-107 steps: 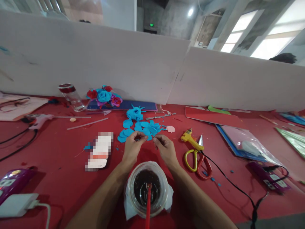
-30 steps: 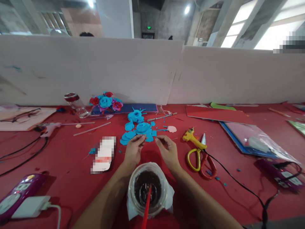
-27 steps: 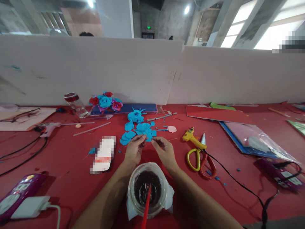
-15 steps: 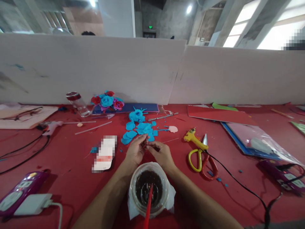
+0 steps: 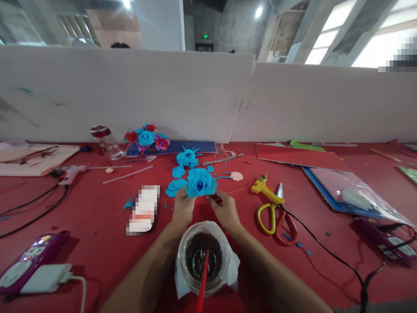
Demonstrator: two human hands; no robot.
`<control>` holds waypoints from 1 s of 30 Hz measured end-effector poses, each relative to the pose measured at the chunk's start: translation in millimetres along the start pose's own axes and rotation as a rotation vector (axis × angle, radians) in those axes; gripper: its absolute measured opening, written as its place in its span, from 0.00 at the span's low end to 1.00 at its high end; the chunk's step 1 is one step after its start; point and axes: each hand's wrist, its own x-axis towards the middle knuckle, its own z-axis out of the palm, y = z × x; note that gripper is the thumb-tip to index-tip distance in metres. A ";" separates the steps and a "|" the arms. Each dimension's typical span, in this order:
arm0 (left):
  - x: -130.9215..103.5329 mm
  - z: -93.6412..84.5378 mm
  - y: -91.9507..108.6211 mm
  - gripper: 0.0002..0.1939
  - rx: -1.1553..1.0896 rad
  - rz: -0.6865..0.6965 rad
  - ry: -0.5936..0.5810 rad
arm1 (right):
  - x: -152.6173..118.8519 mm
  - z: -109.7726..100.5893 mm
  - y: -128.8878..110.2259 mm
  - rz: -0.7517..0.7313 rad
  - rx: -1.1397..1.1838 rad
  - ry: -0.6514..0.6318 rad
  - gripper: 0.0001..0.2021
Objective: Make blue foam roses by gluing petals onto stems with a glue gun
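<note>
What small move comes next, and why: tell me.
Probably use the right hand to shape the near edge of the blue flower: that hand is close by that edge, while the left hand holds the flower, fingers partly hidden behind it.

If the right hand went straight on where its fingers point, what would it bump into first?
Probably the big blue flower: the right hand points forward and a bit left, toward its lower edge. They may already touch; the depth is unclear.

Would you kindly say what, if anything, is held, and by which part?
The left hand holds the large blue flower from below, exact grip hidden; whether the right hand grips it cannot be told.
</note>
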 end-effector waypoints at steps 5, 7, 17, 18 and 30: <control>8.0 -8.4 -5.8 0.16 0.034 0.069 0.060 | -0.1 0.2 5.0 -0.014 -0.016 -0.009 0.09; 10.5 -11.3 -8.4 0.16 0.025 0.092 0.072 | 0.3 0.4 7.4 -0.006 -0.019 -0.014 0.09; 24.8 -25.1 -0.6 0.12 -0.089 0.173 0.407 | 16.7 -22.5 18.5 0.053 -0.050 0.203 0.12; 26.2 -26.3 2.1 0.12 -0.130 0.177 0.434 | 18.7 -25.1 19.4 0.061 -0.105 0.195 0.12; 31.1 -38.4 10.9 0.10 -0.016 0.310 0.720 | 62.6 33.7 -6.9 -0.341 -0.713 -0.337 0.10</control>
